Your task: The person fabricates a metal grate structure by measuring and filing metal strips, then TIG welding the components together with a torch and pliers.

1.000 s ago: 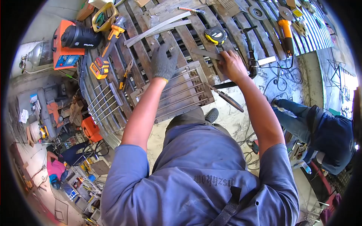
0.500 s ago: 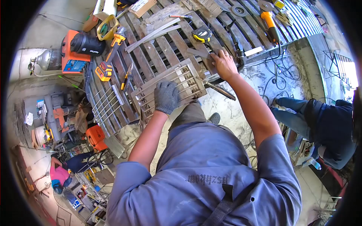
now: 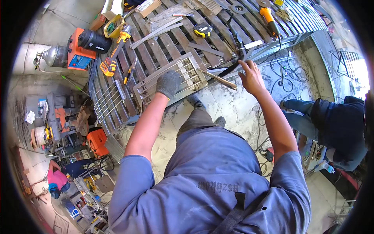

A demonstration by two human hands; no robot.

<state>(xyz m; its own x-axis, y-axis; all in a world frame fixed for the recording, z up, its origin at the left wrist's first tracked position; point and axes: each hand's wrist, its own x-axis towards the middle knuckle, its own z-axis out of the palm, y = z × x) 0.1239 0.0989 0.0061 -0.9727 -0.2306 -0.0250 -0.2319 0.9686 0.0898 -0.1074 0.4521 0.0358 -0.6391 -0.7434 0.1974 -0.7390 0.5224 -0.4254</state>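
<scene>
My left hand (image 3: 168, 83), in a grey glove, is closed over the bars of a rectangular metal grille (image 3: 189, 58). The grille lies tilted across the bench's near edge. My bare right hand (image 3: 252, 78) is open, its fingers apart, just off the edge. Close to those fingers are a black torch-like tool (image 3: 238, 45) with a hose and the end of a brownish handle (image 3: 222, 80) that juts out beside the grille. A flat metal strip (image 3: 206, 49) lies on the slats beyond the grille.
On the slatted bench (image 3: 152, 58) lie a tape measure (image 3: 202, 30), a yellow angle grinder (image 3: 269, 20), a cordless tool (image 3: 117, 48) and pliers (image 3: 130, 72). An orange machine (image 3: 78, 52) stands left. Cables (image 3: 288, 72) trail across the floor. A person (image 3: 331, 128) bends at right.
My right hand has come off the flat metal strip and moved right and towards me, its fingers now apart. The strip stays on the bench. My left hand remains on the grille.
</scene>
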